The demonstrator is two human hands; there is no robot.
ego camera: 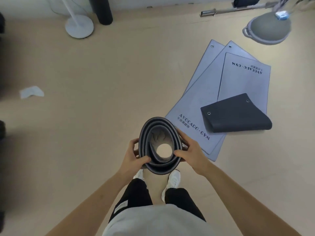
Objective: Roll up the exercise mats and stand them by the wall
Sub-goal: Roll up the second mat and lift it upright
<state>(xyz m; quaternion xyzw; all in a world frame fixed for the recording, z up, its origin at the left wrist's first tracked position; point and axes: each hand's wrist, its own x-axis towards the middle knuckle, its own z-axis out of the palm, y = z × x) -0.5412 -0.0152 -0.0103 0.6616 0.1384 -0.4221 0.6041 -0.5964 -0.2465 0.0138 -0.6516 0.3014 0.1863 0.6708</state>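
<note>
Rolled mat (pixel 158 133), head cam: upright, end-on, frame centre. L hand (pixel 134 155) grip wraps its 9 o'clock side, R hand (pixel 189 150) grip its 3 o'clock side. Flat mats (pixel 196 106) on floor at 2 o'clock.

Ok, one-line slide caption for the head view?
The left hand and right hand grip a loosely rolled grey exercise mat on end; more flat grey mats lie overlapped on the floor.

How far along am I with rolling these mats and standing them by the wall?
Done: one rolled mat. In hand: it is gripped by your left hand and right hand, not yet at the wall. Left: about three flat mats overlapped on the floor, the top mat only folded back at its near end.
</note>
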